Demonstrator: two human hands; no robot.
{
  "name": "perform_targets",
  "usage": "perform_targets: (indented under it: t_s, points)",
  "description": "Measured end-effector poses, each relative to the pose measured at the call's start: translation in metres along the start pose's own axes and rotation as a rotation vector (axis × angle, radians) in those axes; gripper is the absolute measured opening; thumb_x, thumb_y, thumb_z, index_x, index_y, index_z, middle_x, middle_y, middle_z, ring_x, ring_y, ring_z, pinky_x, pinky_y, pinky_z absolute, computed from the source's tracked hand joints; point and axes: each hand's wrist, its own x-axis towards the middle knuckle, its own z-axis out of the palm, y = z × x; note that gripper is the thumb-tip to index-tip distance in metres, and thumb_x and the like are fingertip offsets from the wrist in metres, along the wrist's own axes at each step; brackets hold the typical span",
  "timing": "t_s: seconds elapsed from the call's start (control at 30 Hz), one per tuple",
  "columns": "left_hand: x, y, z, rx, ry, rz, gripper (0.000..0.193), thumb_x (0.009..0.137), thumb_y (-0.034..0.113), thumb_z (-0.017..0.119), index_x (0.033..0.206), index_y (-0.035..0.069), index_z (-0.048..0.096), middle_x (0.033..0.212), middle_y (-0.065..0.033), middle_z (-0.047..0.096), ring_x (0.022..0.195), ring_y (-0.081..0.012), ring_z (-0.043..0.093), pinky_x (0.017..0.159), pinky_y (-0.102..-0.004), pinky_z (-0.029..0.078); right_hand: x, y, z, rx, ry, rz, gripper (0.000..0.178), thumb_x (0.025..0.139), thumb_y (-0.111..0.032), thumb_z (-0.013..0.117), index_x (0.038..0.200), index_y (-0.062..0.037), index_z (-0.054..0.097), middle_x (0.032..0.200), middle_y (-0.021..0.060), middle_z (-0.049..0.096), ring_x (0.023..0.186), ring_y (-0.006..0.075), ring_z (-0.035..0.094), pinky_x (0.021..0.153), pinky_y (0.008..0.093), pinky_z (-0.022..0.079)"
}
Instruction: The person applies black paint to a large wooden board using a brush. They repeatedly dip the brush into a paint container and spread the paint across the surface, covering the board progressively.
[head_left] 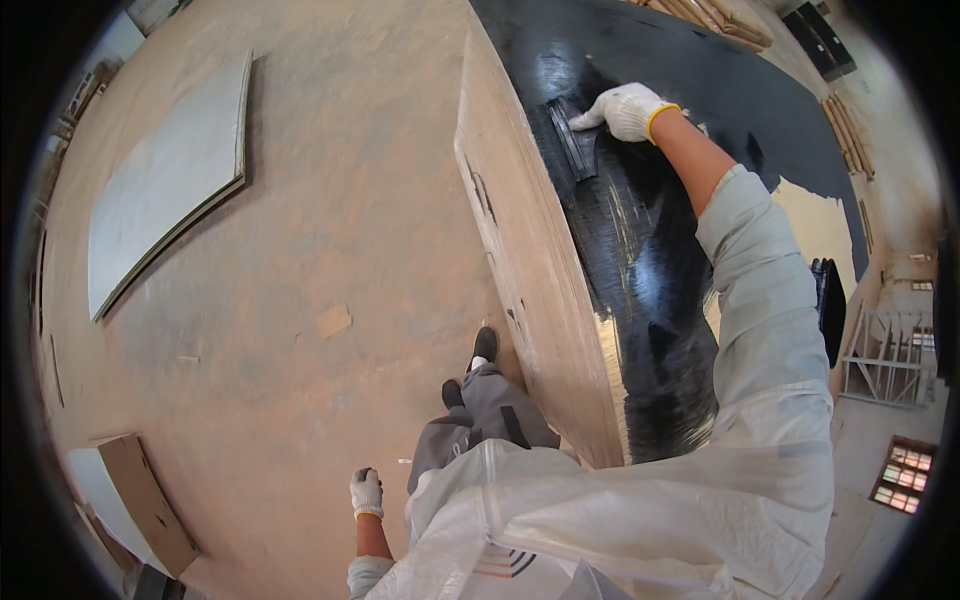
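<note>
My right hand (628, 112), in a white knit glove with a yellow cuff, reaches far over a stack of boards (535, 260). Its fingers grip a flat black spreader (567, 140), whose long edge rests on the top board. Wet, glossy black coating (690, 50) covers most of that surface, streaked near the spreader. Pale, uncoated wood (812, 215) shows at the right and along the near edge. My left hand (367, 492), also gloved, hangs low beside my legs with its fingers curled. Dark patches show at its fingertips; whether it holds anything is hidden.
A curved grey-white stack of sheets (175, 190) lies on the dusty floor (330, 130) at left. Another board stack (140, 505) stands lower left. A dark rounded object (828, 310) sits beyond my right sleeve. A pale metal frame (888, 355) stands farther right.
</note>
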Motion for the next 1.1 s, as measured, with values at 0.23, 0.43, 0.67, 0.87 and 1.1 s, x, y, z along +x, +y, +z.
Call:
perform_targets:
  t_s: [0.23, 0.43, 0.67, 0.87, 1.1]
  points:
    - [0.001, -0.009, 0.030, 0.026, -0.035, -0.033, 0.025, 0.102, 0.021, 0.068, 0.117, 0.002, 0.068, 0.080, -0.0071, 0.069, 0.061, -0.0145, 0.061, 0.051, -0.0299, 0.047, -0.066, -0.005, 0.047, -0.124, 0.010, -0.190, 0.072, 0.091, 0.001, 0.061, 0.145, -0.0446, 0.068, 0.120, 0.0142, 0.078, 0.109, 0.0336, 0.075, 0.098, 0.0437, 0.059]
    - [0.056, -0.008, 0.050, 0.149, -0.180, 0.075, 0.024, 0.101, 0.020, 0.068, 0.118, 0.003, 0.070, 0.091, -0.0073, 0.071, 0.069, -0.0182, 0.068, 0.054, -0.0328, 0.054, -0.237, -0.044, 0.132, -0.166, -0.022, -0.346, 0.064, 0.096, -0.008, 0.054, 0.143, -0.0498, 0.068, 0.093, 0.0068, 0.068, 0.092, 0.0258, 0.071, 0.091, 0.0417, 0.052]
    - [0.060, 0.024, 0.042, 0.014, -0.191, 0.187, 0.022, 0.102, 0.020, 0.068, 0.116, 0.003, 0.070, 0.080, -0.0049, 0.068, 0.060, -0.0137, 0.059, 0.052, -0.0307, 0.048, -0.322, -0.032, 0.168, 0.004, -0.200, -0.048, 0.075, 0.087, -0.001, 0.059, 0.144, -0.0498, 0.068, 0.103, 0.0104, 0.075, 0.102, 0.0319, 0.075, 0.096, 0.0441, 0.056]
    - [0.060, -0.003, -0.004, 0.037, -0.106, 0.165, 0.021, 0.102, 0.020, 0.067, 0.115, 0.003, 0.069, 0.078, -0.0063, 0.066, 0.058, -0.0152, 0.059, 0.050, -0.0312, 0.047, -0.246, -0.033, 0.148, -0.060, -0.046, -0.099, 0.072, 0.092, 0.001, 0.056, 0.145, -0.0459, 0.068, 0.107, 0.0116, 0.078, 0.104, 0.0323, 0.076, 0.091, 0.0437, 0.058]
    - [0.042, -0.079, -0.015, 0.057, -0.135, 0.019, 0.019, 0.101, 0.020, 0.069, 0.113, 0.006, 0.068, 0.084, -0.0046, 0.066, 0.062, -0.0175, 0.064, 0.049, -0.0324, 0.051, -0.295, -0.048, 0.165, -0.096, -0.105, -0.034, 0.074, 0.088, -0.003, 0.063, 0.147, -0.0469, 0.067, 0.103, 0.0092, 0.070, 0.109, 0.0312, 0.071, 0.100, 0.0442, 0.051]
